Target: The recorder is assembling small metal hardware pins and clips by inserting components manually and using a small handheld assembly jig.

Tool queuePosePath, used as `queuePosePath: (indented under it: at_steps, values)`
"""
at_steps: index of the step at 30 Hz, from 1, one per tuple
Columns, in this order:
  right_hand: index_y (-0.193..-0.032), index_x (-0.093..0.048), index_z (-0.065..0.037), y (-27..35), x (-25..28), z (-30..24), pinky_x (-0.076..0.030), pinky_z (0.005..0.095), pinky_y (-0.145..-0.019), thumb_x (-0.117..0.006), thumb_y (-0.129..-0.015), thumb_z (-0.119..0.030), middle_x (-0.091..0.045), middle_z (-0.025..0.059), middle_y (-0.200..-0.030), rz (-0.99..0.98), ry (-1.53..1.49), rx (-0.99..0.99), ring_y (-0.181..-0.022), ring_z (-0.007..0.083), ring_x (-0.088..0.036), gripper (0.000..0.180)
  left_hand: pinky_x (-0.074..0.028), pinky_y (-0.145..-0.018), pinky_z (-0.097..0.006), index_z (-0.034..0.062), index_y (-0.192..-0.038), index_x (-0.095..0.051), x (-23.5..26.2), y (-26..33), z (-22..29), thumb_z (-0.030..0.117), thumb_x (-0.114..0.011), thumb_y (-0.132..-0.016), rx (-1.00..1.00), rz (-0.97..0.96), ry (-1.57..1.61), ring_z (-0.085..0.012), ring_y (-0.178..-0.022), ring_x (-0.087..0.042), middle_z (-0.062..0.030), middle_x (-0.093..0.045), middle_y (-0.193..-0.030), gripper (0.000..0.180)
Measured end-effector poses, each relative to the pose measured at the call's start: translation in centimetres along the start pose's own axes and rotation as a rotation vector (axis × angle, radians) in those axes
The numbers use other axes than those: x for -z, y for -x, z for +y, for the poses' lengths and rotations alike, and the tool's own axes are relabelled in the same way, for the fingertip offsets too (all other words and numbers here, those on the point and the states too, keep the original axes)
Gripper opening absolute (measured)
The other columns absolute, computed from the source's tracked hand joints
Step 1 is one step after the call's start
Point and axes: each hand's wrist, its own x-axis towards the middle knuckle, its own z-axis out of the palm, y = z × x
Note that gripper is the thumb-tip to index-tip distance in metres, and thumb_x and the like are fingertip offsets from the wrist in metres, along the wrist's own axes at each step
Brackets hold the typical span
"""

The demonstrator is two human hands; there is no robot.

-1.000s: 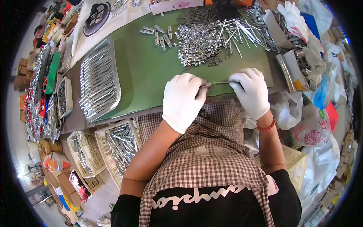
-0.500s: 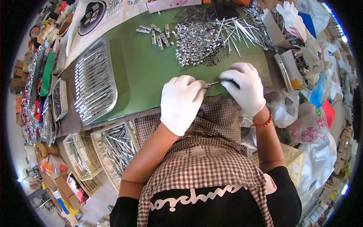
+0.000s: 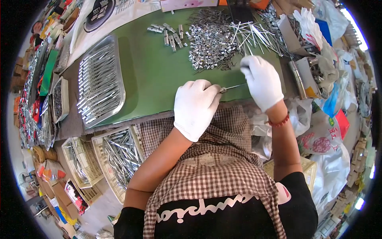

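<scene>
My left hand (image 3: 197,108), in a white knit glove, is closed on a small silver metal fitting (image 3: 223,90) at the edge of the green work surface. A thin metal rod (image 3: 236,86) runs from this fitting rightward to beneath my right hand. My right hand (image 3: 263,83), gloved too, is raised beside it with curled fingers; whatever lies in its fingertips is hidden. Just beyond those fingers lie loose long thin rods (image 3: 256,36). A heap of short silver sleeves (image 3: 211,47) sits left of the rods, with dark small pins (image 3: 209,16) behind it.
At the left, a metal tray (image 3: 120,85) holds rows of rod-shaped pieces. Several silver cylinders (image 3: 172,42) lie near the far side of the green surface (image 3: 147,79). Cream crates (image 3: 119,187) with metal pieces stand below. A cardboard box (image 3: 292,36) and plastic bags crowd the right.
My right hand has moved up and right, away from the fitting, toward the loose rods. More of the held rod now shows. My left hand keeps its grip on the fitting.
</scene>
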Motion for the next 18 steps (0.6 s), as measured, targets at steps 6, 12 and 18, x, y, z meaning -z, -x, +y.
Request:
queuePosePath:
  at_steps: [6, 12, 18]
  values:
    - [-0.094, -0.065, -0.012, 1.7, 0.5, -2.6, -0.050, 0.0421, -0.081, -0.064, -0.084, -0.007, -0.068, 0.0076, -0.090, -0.076, -0.308, 0.200, -0.087, 0.0320, -0.064, 0.011, -0.048, -0.072, -0.043, 0.0086, -0.089, -0.072, -0.2, -0.1, -0.2, 0.012, -0.073, -0.076, -0.040, 0.017, 0.027, -0.0312, -0.079, -0.061, -0.0071, -0.063, -0.086, 0.013]
    - [-0.090, -0.064, -0.010, 1.1, -0.1, -3.3, -0.049, 0.0403, -0.079, -0.063, -0.082, -0.008, -0.067, 0.0056, -0.085, -0.074, -0.235, 0.216, -0.082, 0.0286, -0.064, 0.009, -0.048, -0.071, -0.044, 0.0078, -0.088, -0.071, 0.0, -0.2, -0.1, 0.010, -0.073, -0.076, -0.029, 0.005, 0.033, -0.0324, -0.079, -0.061, -0.0082, -0.063, -0.086, 0.013]
    - [-0.097, -0.062, -0.006, 0.9, 1.5, -4.9, -0.049, 0.0370, -0.078, -0.064, -0.076, -0.008, -0.068, 0.0050, -0.088, -0.213, 0.134, 0.464, -0.080, 0.0245, -0.063, 0.021, -0.046, -0.066, -0.043, 0.0079, -0.080, -0.066, 0.1, -0.2, -0.4, 0.015, -0.075, -0.076, -0.042, -0.019, 0.008, -0.0303, -0.075, -0.059, -0.0058, -0.061, -0.081, 0.012]
